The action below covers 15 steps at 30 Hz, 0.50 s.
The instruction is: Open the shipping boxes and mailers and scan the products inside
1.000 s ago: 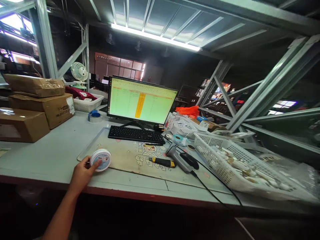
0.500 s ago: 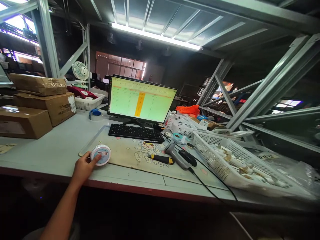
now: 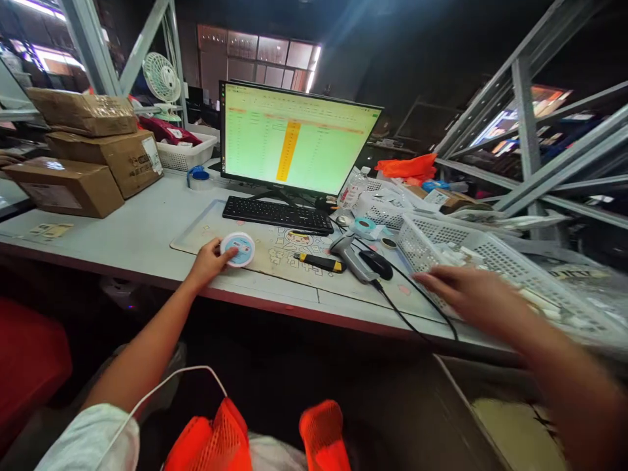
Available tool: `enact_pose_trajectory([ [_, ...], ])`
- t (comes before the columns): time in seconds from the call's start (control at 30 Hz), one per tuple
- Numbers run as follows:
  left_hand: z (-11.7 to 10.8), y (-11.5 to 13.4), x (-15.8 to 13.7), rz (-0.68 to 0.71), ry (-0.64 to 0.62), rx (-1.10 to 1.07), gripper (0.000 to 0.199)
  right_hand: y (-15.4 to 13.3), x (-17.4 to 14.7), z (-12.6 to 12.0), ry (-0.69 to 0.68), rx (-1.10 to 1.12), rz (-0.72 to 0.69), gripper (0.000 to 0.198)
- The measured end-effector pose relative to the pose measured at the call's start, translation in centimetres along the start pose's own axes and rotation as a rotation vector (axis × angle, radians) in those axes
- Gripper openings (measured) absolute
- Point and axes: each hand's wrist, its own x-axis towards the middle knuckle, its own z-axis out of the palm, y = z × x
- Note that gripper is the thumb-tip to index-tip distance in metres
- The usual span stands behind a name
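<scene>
My left hand (image 3: pixel 206 267) grips a round, flat white tub (image 3: pixel 244 244) with a pale blue label, thumb on its face, at the front edge of the desk mat (image 3: pixel 196 237). Blurred by motion, my right hand (image 3: pixel 471 297) reaches in front of the white plastic basket (image 3: pixel 426 234), fingers pointing left; whether it holds anything is unclear. To the left of its fingertips lie a black mouse (image 3: pixel 377 264) and a grey barcode scanner (image 3: pixel 357 263). Between the two hands, a yellow-and-black utility knife (image 3: pixel 320 263) rests on the mat.
A monitor (image 3: pixel 299 137) with a spreadsheet stands behind a black keyboard (image 3: pixel 277 214). Cardboard boxes (image 3: pixel 73 190) are stacked at left beside a blue tape roll (image 3: pixel 199 176). Scanner cable (image 3: pixel 400 313) hangs over the desk edge. Below right is an open carton (image 3: pixel 456 392).
My view has tilted down. My right hand has come in from the right, to the basket. My left hand still grips the tub, which appears farther right and higher in view.
</scene>
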Motion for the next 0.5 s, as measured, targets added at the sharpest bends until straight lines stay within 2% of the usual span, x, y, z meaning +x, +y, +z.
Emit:
enact_pose_trajectory([
  [0.07, 2.2, 0.0, 0.3, 0.036, -0.021, 0.031, 0.056, -1.3, 2.8, 3.2, -0.211, -0.079, 0.013, 0.026],
  [0.1, 3.1, -0.1, 0.5, 0.051, -0.029, 0.059, 0.054, -2.0, 4.2, 5.1, -0.269, -0.147, 0.055, 0.027],
  [0.2, 4.5, -0.5, 0.7, 0.105, -0.067, 0.175, 0.05, -3.4, 7.2, 10.1, -0.325, -0.274, 0.198, 0.052],
  [0.27, 4.6, -0.6, 0.7, 0.13, -0.083, 0.185, 0.052, -3.4, 8.0, 12.3, -0.323, -0.271, 0.246, 0.061],
  [0.4, 3.9, -0.7, 0.4, 0.134, -0.043, -0.066, 0.072, -2.3, 8.3, 14.2, -0.262, -0.215, 0.314, 0.065],
  [0.5, 3.7, -0.6, 0.3, 0.135, 0.016, -0.16, 0.077, -2.0, 8.6, 14.4, -0.291, -0.205, 0.322, 0.054],
])
